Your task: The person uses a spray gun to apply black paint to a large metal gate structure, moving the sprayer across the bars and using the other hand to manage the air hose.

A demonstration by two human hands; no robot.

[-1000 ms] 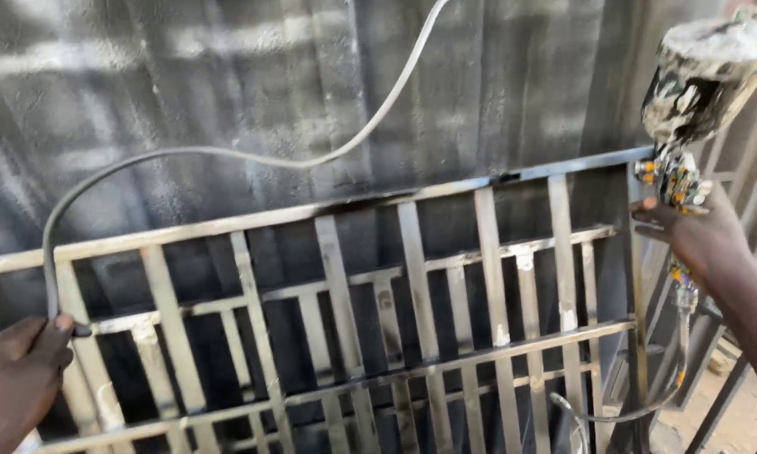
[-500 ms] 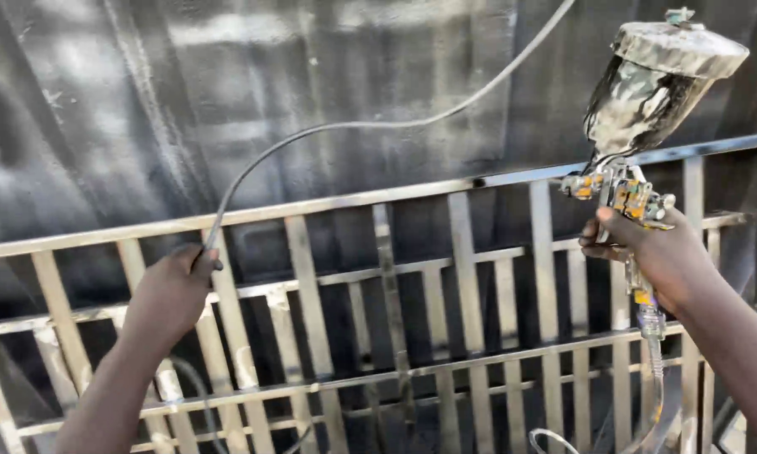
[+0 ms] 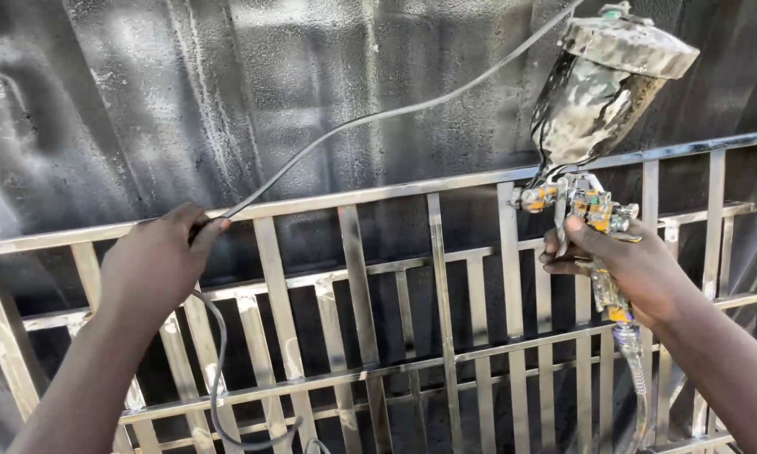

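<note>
Gripping the spray gun (image 3: 593,210) in our right hand (image 3: 626,265), fingers curled round its handle, we face the metal grille (image 3: 353,277). Our left hand (image 3: 151,265) pinches the grey hose (image 3: 370,118).

Right hand (image 3: 622,265) grips spray gun (image 3: 593,126); left hand (image 3: 155,265) holds hose (image 3: 378,118) before metal grille (image 3: 445,336).

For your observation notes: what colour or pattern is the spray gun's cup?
The cup is mottled grey, cream and dark paint splatter, seen in the head view.
</note>
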